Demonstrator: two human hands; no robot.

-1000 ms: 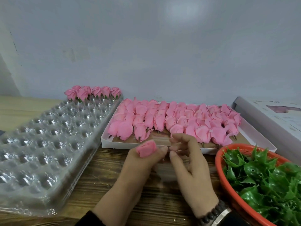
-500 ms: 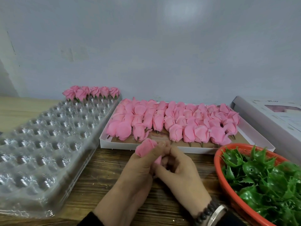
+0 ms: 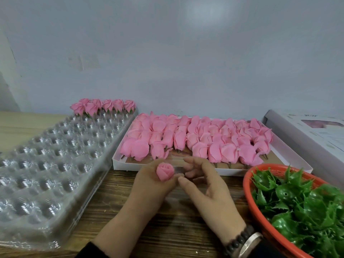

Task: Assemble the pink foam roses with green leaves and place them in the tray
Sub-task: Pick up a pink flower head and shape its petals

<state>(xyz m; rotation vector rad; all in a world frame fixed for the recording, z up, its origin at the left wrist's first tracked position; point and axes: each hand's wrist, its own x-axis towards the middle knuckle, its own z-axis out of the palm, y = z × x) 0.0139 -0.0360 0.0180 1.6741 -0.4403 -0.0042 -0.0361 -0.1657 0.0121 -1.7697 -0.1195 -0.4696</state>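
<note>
Roses with leaves already fitted (image 3: 104, 107) stand only in the far row of the clear plastic tray (image 3: 46, 164); about six of them show there, with green under the pink. All the other cups of the tray hold nothing. So the work is near its beginning, in my judgement.

One pink rose bud (image 3: 164, 171) is in the left hand (image 3: 154, 185), which grips it from below with curled fingers, the bloom turned up toward the camera. No green leaf shows on this bud, so it seems not yet assembled. The right hand (image 3: 208, 185) is just beside it, fingers loosely spread and holding nothing that I can see; its thumb tip comes very near to the left hand's fingers, and I cannot tell if they touch.

Behind the hands, the white box (image 3: 290, 157) carries many loose pink roses (image 3: 195, 142) lying in rows, stems toward the person. The orange basket (image 3: 260, 220) at the right is full of green leaves (image 3: 307, 211). Both stocks are large, so most of the task is left: a leaf for this bud, then its place in the tray, then many more. All these stand on the wooden worktop (image 3: 130, 211).
</note>
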